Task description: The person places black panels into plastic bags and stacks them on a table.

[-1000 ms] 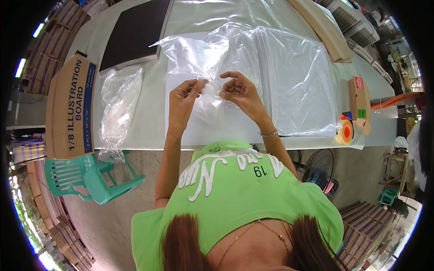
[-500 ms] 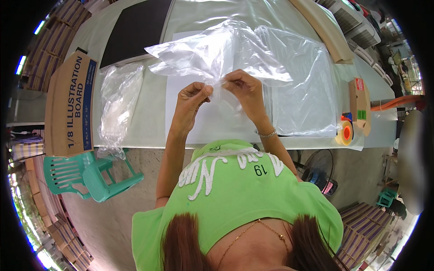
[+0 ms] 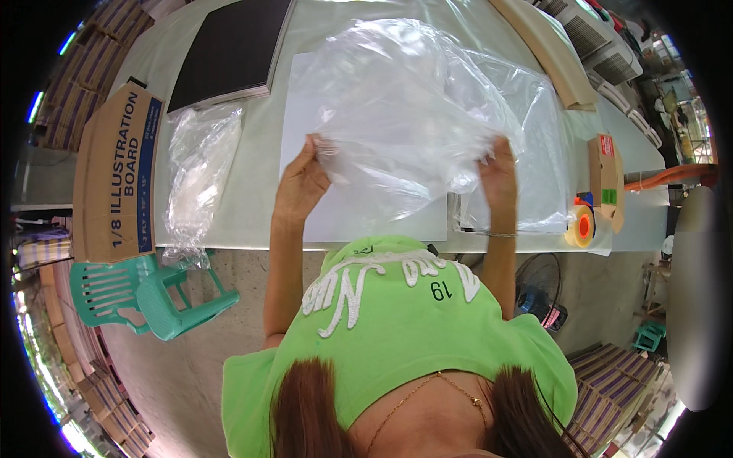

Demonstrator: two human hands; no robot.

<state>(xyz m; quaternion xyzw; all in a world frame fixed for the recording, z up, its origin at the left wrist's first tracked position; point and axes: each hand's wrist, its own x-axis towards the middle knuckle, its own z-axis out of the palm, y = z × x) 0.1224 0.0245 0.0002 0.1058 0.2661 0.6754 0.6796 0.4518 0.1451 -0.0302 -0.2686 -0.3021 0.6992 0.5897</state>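
Observation:
A clear plastic bag (image 3: pixel 397 99) is spread wide between my hands, puffed up above the table. My left hand (image 3: pixel 304 183) is closed on the bag's near left edge, thumb and fingers pinching it. At the opposite edge my right hand (image 3: pixel 498 172), slightly blurred, grips the plastic too. Under the bag lies a white sheet (image 3: pixel 305 84), partly seen through the film. More clear plastic bags (image 3: pixel 546 168) lie flat to the right, partly behind my right hand.
A cardboard box (image 3: pixel 114 175) and crumpled plastic wrap (image 3: pixel 200 168) are at the left, with a dark stack of boards (image 3: pixel 229 53) behind. On the right are a tape dispenser (image 3: pixel 582 224), a small carton (image 3: pixel 607 179) and brown paper (image 3: pixel 546 46). Green chairs (image 3: pixel 175 305) stand below the left edge.
My hands have moved apart, left hand to the left and right hand to the right. The bag, bunched between them before, is now stretched open and billowing.

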